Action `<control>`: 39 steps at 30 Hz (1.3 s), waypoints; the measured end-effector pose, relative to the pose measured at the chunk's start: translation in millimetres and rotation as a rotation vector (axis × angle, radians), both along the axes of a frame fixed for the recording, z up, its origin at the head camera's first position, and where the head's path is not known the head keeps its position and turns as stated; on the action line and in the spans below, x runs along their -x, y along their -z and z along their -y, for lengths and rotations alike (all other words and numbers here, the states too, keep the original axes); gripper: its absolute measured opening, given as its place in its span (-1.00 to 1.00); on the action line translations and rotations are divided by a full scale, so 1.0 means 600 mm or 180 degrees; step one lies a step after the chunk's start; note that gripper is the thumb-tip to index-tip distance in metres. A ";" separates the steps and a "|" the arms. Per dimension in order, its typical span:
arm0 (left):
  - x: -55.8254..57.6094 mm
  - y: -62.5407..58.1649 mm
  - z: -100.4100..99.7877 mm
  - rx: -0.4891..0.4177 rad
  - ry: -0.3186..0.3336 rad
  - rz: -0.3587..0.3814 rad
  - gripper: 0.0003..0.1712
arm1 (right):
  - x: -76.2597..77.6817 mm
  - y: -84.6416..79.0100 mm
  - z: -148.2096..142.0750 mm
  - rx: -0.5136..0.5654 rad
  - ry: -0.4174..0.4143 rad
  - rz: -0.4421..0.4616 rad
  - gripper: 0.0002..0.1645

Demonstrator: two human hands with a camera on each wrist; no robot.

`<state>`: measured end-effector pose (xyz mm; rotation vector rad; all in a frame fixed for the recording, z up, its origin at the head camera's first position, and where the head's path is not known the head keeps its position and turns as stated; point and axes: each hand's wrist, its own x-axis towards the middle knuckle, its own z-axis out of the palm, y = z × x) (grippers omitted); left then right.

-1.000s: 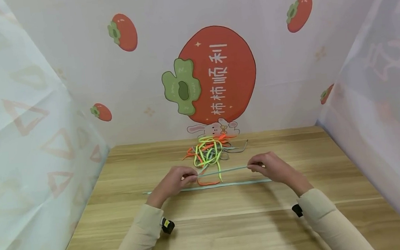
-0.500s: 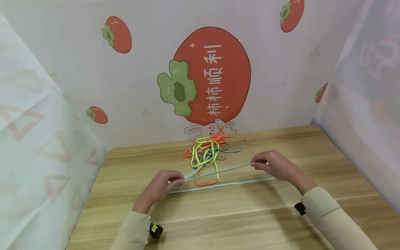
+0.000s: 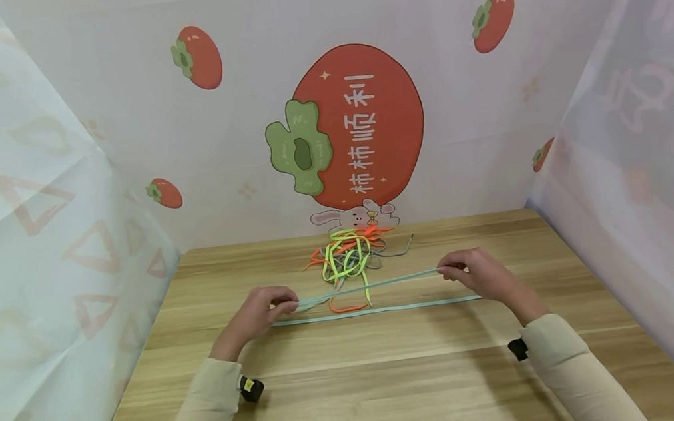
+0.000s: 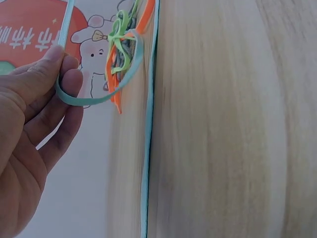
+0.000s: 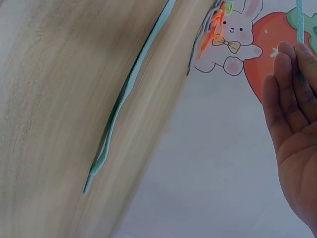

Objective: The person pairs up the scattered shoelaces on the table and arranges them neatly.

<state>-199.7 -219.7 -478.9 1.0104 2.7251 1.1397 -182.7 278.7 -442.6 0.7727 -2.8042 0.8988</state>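
Observation:
A pale blue-green shoelace (image 3: 397, 279) is stretched above the table between my two hands. My left hand (image 3: 258, 314) pinches it between thumb and forefinger. From those fingers a slack loop of the lace (image 4: 89, 101) hangs and runs back toward the pile. At the other side, my right hand (image 3: 480, 275) pinches the taut stretch, higher than the left. Below them a blue-green shoelace (image 3: 376, 311) lies nearly straight across the wooden table. Its tipped right end (image 5: 89, 183) shows in the right wrist view.
A tangled pile of neon yellow laces (image 3: 347, 256), orange laces (image 3: 369, 232) and grey laces (image 3: 398, 254) lies at the back of the table (image 3: 365, 395). An orange lace end (image 3: 348, 309) reaches forward under the stretched lace. A printed cloth wall (image 3: 465, 159) stands behind.
My hands have drawn apart, the left moving left and the right moving right and slightly up. The stretch of lace between them has grown longer. The pile is nearly unchanged.

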 end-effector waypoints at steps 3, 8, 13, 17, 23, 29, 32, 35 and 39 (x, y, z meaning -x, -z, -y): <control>-0.002 -0.002 0.006 -0.0050 -0.0006 0.0019 -0.84 | -0.002 -0.002 -0.005 -0.0004 0.0026 -0.0006 -0.87; -0.003 -0.004 0.016 -0.0069 -0.0025 0.0058 -0.82 | -0.005 0.001 -0.016 -0.0010 0.0076 -0.0018 -0.87; -0.004 -0.003 0.027 -0.0051 -0.0072 0.0091 -0.83 | -0.009 0.004 -0.030 0.0035 0.0138 -0.0049 -0.87; -0.004 -0.003 0.037 -0.0046 -0.0129 0.0062 -0.85 | -0.012 0.008 -0.041 0.0047 0.0164 -0.0119 -0.88; -0.006 -0.002 0.049 -0.0039 -0.0194 0.0038 -0.86 | -0.016 0.016 -0.056 0.0079 0.0198 -0.0161 -0.87; -0.008 0.001 0.060 0.0010 -0.0274 0.0047 -0.87 | -0.016 0.023 -0.067 0.0095 0.0219 -0.0214 -0.87; -0.009 0.001 0.064 0.0004 -0.0297 0.0074 -0.88 | -0.017 0.027 -0.074 0.0109 0.0261 -0.0199 -0.86; -0.010 0.002 0.068 0.0010 -0.0319 0.0057 -0.89 | -0.019 0.028 -0.080 0.0131 0.0299 -0.0169 -0.87; -0.011 0.004 0.076 0.0014 -0.0376 0.0033 -0.90 | -0.021 0.031 -0.089 0.0158 0.0330 -0.0173 -0.87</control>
